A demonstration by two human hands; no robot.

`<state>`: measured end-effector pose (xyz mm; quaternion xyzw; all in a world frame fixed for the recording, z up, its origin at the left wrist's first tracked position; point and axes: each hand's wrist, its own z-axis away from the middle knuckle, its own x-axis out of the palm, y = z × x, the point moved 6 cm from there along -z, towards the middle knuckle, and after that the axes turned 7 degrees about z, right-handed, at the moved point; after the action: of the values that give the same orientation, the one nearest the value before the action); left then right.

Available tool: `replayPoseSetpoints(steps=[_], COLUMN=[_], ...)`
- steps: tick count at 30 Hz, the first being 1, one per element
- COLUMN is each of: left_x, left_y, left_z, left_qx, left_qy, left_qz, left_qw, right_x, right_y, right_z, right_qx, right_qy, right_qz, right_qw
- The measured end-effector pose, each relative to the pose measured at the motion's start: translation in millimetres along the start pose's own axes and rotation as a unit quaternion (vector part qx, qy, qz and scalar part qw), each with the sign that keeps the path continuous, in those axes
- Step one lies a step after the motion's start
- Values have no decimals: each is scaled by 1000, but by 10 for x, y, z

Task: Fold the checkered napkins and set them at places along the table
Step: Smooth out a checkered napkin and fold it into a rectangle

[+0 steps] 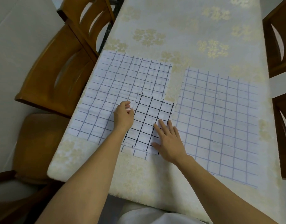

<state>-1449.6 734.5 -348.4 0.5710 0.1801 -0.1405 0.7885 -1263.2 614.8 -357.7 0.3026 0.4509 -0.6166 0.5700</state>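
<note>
Nearest: right hand (169, 139), fingers straight and spread, pressed flat on the near right part of a folded white napkin with bold black grid (148, 120). Beside it: left hand (123, 116), fingers curled, pinching that napkin's left edge. The folded piece lies on the near right corner of a spread white napkin with thin blue grid (116, 81). A second spread napkin (219, 120) lies to its right, a strip of cloth between them. Beneath: cream fleecy tablecloth with gold flower clusters (179, 21). Left flank: brown wooden chairs (58, 75).
</note>
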Motion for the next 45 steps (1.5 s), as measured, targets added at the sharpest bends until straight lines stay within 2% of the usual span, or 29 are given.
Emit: replayPoseSetpoints(steps=[3,6,11,13,16,18,21,25,27,31,33,35,37,41,45], left_x=[7,-2,-7,25,186,454,912,1334,1420,1358,1266,1139,1011,927,1068], left_y=[-17,-35,-25,63,342,542,772,972,988,891,845,788,675,450,304], left_z=[-18,-54,-83,-64,31,121,194,248,237,129,148,208,270,396,598], left_qx=[13,21,17,47,171,261,349,396,395,365,362,364,345,297,276], left_qy=[0,0,-14,-17,-5,-64,-165,-247,-272,-252,-207,-145,-95,-69,-138], left_qz=[-17,-28,-62,-120,-279,-299,-326,-428,-449,-398,-374,-334,-308,-312,-325], left_qw=[1000,999,998,991,945,915,863,774,754,804,829,857,882,900,894], right_x=[-70,-228,-291,-303,-351,-398,-425,-425,-423,-391,-429,-546,-607,-537,-534], right_y=[38,199,468,549,664,689,695,725,759,805,768,643,507,477,556], right_z=[-7,11,-102,-170,-260,-302,-342,-369,-360,-334,-312,-288,-311,-502,-578], right_qx=[4,87,226,253,292,297,295,284,284,276,251,178,92,18,-11], right_qy=[63,159,145,124,102,104,103,98,102,110,154,242,281,211,185], right_qz=[-53,-159,-312,-344,-363,-371,-373,-389,-389,-355,-298,-232,-204,-192,-177], right_qw=[997,970,911,896,879,874,874,871,870,887,908,925,933,958,967])
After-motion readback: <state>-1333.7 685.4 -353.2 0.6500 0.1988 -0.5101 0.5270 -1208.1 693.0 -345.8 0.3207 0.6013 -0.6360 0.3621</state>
